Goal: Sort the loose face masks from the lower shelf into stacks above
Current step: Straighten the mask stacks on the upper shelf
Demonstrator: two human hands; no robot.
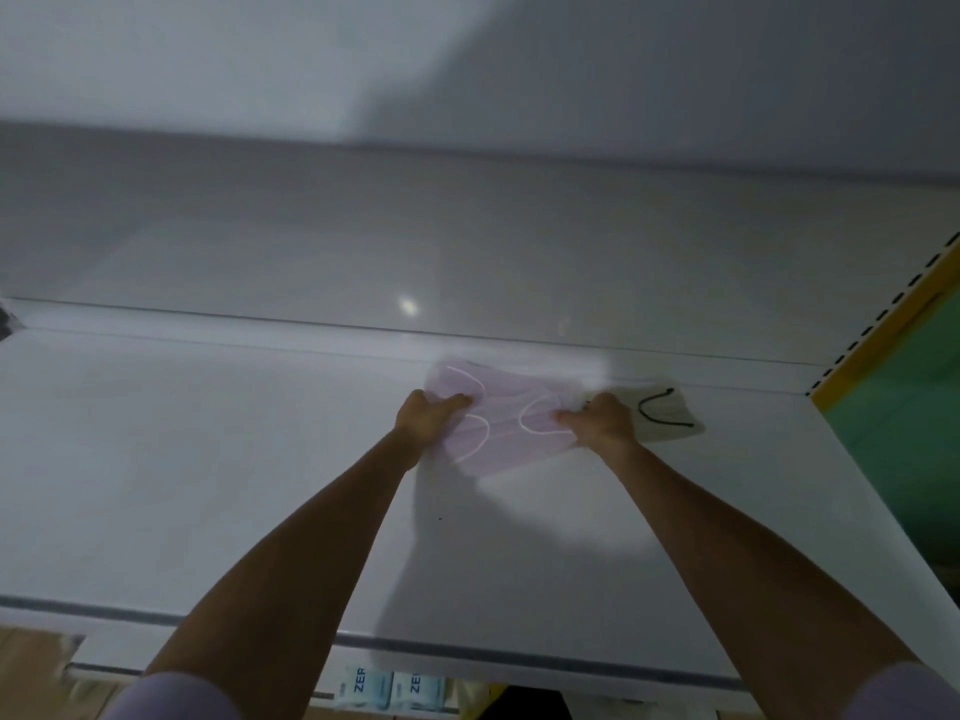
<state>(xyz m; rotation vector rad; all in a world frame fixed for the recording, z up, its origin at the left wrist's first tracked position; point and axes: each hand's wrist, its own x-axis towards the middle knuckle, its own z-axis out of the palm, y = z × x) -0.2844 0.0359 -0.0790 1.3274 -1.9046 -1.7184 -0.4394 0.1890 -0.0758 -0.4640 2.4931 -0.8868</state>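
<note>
A stack of pink face masks [506, 426] with white ear loops lies on the white upper shelf [208, 459], toward its back right. My left hand [428, 415] grips the stack's left edge. My right hand [602, 420] grips its right edge. Just right of my right hand lies a beige face mask [665, 415] with a black ear loop, partly hidden by that hand. Both arms reach forward over the shelf.
The shelf's front edge [467, 652] runs across the bottom. Below it, two pale blue packets [389, 691] show on the lower shelf. A yellow slotted upright [878, 330] and a green panel [914, 418] stand at the right. A white back panel [467, 241] rises behind.
</note>
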